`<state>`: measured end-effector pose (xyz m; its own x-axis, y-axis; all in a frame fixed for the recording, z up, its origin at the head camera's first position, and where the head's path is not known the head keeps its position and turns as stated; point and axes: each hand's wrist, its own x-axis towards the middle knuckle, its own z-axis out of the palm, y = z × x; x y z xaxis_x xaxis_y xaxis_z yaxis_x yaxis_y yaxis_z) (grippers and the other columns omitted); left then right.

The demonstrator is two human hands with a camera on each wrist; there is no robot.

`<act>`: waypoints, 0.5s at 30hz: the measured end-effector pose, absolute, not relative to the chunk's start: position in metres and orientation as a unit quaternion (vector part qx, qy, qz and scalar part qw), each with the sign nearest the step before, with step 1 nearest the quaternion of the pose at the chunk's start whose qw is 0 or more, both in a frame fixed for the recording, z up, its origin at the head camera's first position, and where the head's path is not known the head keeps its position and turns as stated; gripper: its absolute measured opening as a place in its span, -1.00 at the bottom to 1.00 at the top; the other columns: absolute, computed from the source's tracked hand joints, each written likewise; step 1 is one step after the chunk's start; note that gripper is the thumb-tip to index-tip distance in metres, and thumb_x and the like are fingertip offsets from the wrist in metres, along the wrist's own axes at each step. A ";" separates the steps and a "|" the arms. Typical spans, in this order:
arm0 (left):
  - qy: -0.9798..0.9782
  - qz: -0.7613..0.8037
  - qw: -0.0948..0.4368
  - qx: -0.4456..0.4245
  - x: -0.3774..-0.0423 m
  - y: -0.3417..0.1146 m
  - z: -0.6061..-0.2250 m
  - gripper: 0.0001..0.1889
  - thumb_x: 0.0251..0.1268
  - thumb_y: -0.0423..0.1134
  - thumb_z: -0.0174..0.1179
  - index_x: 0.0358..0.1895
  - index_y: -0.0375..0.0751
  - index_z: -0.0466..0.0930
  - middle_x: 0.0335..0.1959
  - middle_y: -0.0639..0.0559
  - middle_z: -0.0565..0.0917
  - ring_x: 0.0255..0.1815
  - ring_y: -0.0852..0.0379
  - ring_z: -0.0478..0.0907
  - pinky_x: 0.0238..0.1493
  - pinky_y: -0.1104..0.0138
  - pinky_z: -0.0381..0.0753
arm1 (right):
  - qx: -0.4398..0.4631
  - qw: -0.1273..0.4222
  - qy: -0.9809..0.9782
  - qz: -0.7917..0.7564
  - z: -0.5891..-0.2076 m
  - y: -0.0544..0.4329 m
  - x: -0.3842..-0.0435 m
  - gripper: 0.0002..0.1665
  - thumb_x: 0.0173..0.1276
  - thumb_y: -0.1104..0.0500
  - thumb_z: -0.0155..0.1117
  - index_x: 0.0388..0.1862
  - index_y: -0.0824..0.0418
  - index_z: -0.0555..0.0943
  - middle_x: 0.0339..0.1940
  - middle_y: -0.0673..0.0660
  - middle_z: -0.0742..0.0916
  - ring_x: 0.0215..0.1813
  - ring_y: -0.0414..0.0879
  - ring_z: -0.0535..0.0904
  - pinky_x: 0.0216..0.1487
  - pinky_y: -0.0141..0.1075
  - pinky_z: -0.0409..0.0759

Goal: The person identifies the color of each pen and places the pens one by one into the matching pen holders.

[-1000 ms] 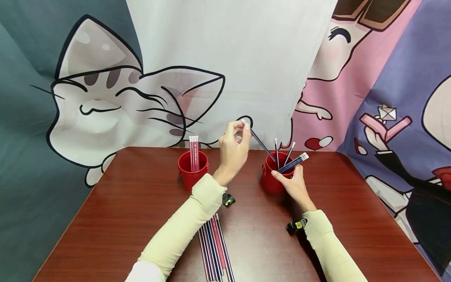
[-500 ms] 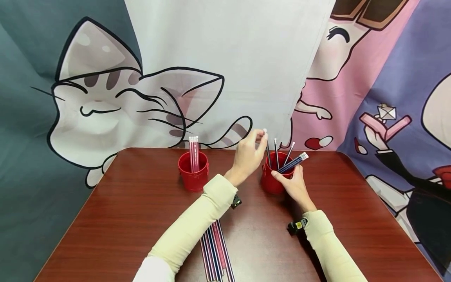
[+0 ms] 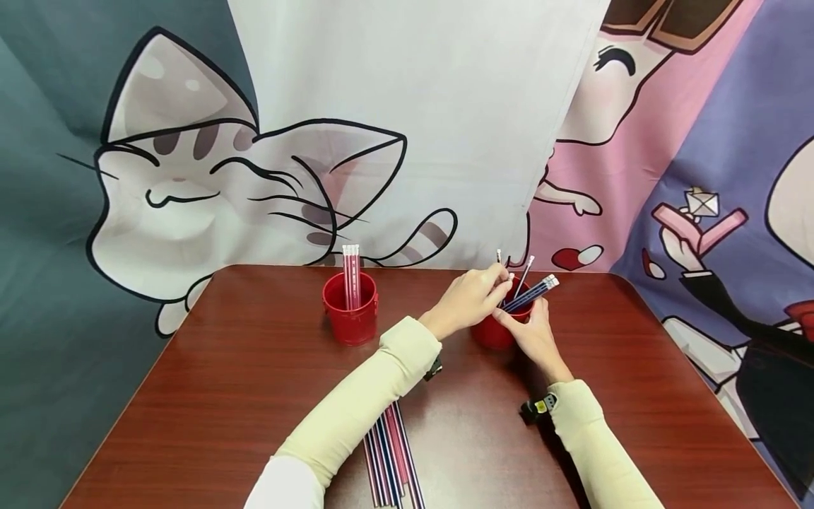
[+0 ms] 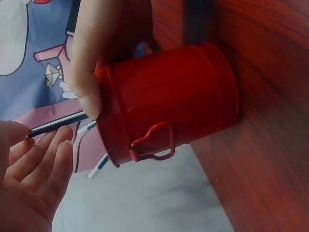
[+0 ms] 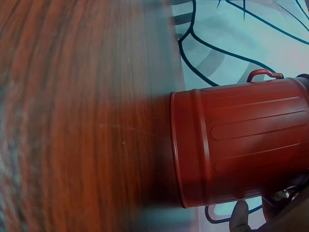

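My left hand (image 3: pixel 469 300) is over the right-hand red bucket (image 4: pixel 169 101), its finger and thumb pinching a dark striped pencil (image 4: pixel 58 123) by the end. In the left wrist view that pencil points into the bucket's mouth. My right hand (image 3: pixel 534 338) grips the same bucket at its near right side, thumb on the rim. Several blue pencils (image 3: pixel 531 293) with white ends lean out over the rim beside that thumb, and another pencil (image 3: pixel 524 276) stands behind them. The right wrist view shows the bucket's side (image 5: pixel 251 140) and a fingertip (image 5: pixel 239 217) against it.
A second red bucket (image 3: pixel 350 329) stands to the left, with several red pencils (image 3: pixel 352 279) upright in it. A loose bundle of dark and red pencils (image 3: pixel 393 456) lies on the brown table (image 3: pixel 222 396) near the front, partly under the left forearm. A printed cloth (image 3: pixel 407 85) hangs behind.
My left hand has moved right and down, lowering the pinched pencil from a high slant until most of it is inside the right bucket. My right hand has stayed on the bucket.
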<state>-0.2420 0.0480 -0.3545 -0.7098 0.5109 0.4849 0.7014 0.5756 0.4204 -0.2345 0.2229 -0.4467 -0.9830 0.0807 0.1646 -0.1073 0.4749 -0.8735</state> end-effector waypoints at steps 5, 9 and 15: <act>-0.870 -0.326 0.160 -0.335 -0.245 0.051 -0.362 -0.82 0.38 -0.11 -0.02 -0.12 -0.09 0.49 -0.32 0.15 0.65 -0.35 0.34 0.53 -0.31 0.45 0.50 | 0.011 0.096 -0.855 0.509 -0.447 0.223 -0.235 0.00 0.07 -0.21 0.32 0.31 0.25 0.10 0.18 0.27 0.26 0.19 0.12 0.23 0.19 0.03 0.25; -0.867 -0.338 0.169 -0.324 -0.247 0.051 -0.366 -0.82 0.37 -0.11 -0.02 -0.12 -0.08 0.49 -0.27 0.16 0.66 -0.32 0.36 0.55 -0.30 0.46 0.50 | 0.009 0.096 -0.855 0.509 -0.447 0.223 -0.235 0.00 0.07 -0.21 0.32 0.30 0.24 0.10 0.17 0.27 0.27 0.20 0.15 0.23 0.19 0.05 0.25; -0.865 -0.371 0.153 -0.300 -0.248 0.043 -0.373 -0.82 0.32 -0.15 0.05 -0.13 -0.15 0.50 -0.23 0.12 0.66 -0.30 0.37 0.57 -0.25 0.55 0.50 | 0.012 0.098 -0.855 0.510 -0.446 0.221 -0.233 -0.02 0.06 -0.21 0.34 0.29 0.22 0.12 0.17 0.27 0.28 0.21 0.16 0.23 0.21 0.04 0.24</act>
